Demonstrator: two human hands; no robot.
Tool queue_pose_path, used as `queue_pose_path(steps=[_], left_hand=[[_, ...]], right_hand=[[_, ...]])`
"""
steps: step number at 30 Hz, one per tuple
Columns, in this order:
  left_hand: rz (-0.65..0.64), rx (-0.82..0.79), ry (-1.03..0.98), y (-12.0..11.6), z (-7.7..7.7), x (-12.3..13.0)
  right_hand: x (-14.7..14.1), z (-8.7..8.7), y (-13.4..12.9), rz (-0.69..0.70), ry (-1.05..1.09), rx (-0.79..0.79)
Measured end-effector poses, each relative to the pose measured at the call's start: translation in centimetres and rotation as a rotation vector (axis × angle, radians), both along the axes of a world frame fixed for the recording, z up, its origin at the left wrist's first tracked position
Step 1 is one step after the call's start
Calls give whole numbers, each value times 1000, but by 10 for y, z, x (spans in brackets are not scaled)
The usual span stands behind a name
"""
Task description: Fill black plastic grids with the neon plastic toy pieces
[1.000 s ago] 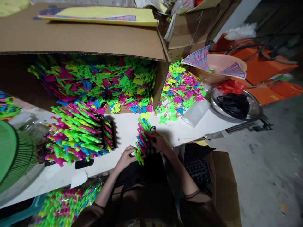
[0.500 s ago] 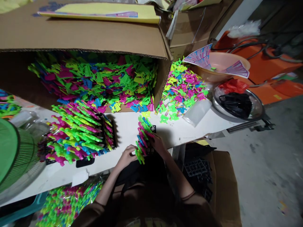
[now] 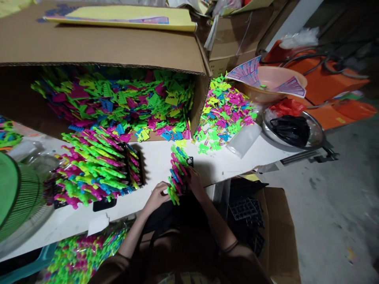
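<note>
Table edge, both hands at work on a short row of bright plastic toys [image 3: 177, 173], green, pink, blue, yellow. Row leans, set close together, on the white table [image 3: 158, 152] right in front of the person; corner of a black tray [image 3: 190, 160] shows just right of its far part.

Left hand [image 3: 158, 196]: at the near end of the row, thumb and fingers curled towards the toys; cannot tell whether they grip. Right hand [image 3: 194, 182]: against the row's right side, fingers bent, tips hidden; grip cannot be told.

Left of the row, well apart: a bigger block of similar toys [image 3: 91, 163], beside a green basket [image 3: 31, 189]. Beyond: large cardboard box [image 3: 118, 45] on its side, loose pieces [image 3: 114, 104] heaped inside. Right of the box: second heap [image 3: 226, 112], near a peach basin [image 3: 256, 94] and a metal bowl [image 3: 319, 132] with a black bag [image 3: 291, 131] in it
</note>
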State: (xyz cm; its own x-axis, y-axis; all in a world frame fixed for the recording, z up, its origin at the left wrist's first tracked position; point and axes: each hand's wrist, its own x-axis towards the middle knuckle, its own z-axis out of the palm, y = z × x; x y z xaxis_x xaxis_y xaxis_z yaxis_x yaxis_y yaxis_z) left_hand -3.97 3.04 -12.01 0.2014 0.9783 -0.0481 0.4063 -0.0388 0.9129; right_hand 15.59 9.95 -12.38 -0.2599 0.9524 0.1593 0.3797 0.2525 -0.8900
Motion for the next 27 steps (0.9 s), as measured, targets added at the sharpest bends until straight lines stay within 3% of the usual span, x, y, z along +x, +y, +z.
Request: queue_pose_path(steps=[5,10,15,18,21,25,27], left_hand=[[2,9,12,1,0,-1],[-5,8,18,2,3,-1],[-9,2,24,1,7,0],[-9,0,23,1,9,1],[-8,-4,18,1,9,0],[-2,-15,10,1,6,0],[-1,-20,7,0,4,-1]], right_hand=[[29,4,29,57,-100,-24],[74,19,94,-215,-429,194],[92,26,134,-119,-671,260],[100,31,128,-75,-661,301],[105,34,105,-156,-497,262],[92,27,56,-328,-223,-12],[77,20,29,-257,-152,-124]])
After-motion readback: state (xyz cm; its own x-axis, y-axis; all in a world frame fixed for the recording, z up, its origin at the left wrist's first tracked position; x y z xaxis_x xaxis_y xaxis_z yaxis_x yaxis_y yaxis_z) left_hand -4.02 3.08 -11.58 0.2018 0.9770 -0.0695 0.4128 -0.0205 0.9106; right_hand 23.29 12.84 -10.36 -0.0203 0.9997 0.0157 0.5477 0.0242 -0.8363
